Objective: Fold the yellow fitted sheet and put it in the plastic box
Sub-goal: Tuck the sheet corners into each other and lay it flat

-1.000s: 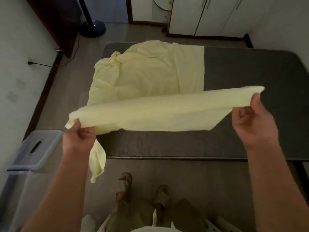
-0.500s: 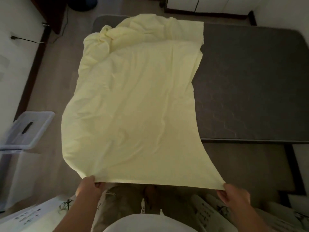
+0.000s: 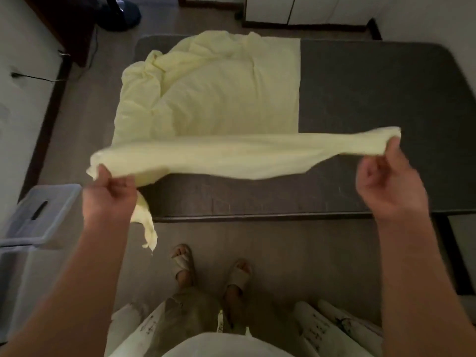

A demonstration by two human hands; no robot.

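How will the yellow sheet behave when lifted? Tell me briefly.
Probably floppy: the sheet sags between the left hand and right hand, and a tail dangles. Likely light: finger pinches alone hold it up. May bunch, as its far end does on the bed.

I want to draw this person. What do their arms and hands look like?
Both forearms are bare, and no sleeves show. The left hand and right hand wear no gloves, and no watch or bracelet shows. The picture is too blurry to check for rings.
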